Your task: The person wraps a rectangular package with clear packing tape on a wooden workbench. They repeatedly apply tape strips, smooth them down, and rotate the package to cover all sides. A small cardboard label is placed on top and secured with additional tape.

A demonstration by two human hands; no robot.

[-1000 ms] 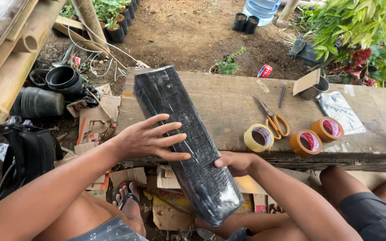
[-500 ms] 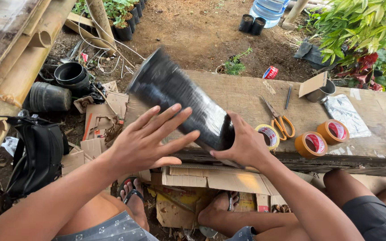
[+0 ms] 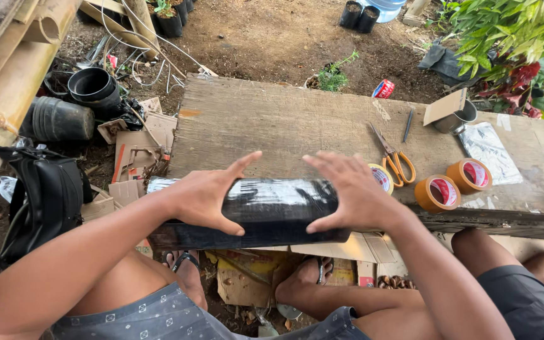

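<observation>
I see the left hand (image 3: 206, 198) and right hand (image 3: 351, 195) with spread fingers clasping a black wrapped bundle (image 3: 272, 211) at the plank's (image 3: 272, 126) edge. Just right lie 3 tape rolls (image 3: 439, 192) and orange scissors (image 3: 395, 157); nothing blocks them.

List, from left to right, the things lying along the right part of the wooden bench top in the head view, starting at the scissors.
Orange-handled scissors → dark pen → orange tape roll → metal cup with a cardboard piece → second orange tape roll → clear plastic sheet.
</observation>
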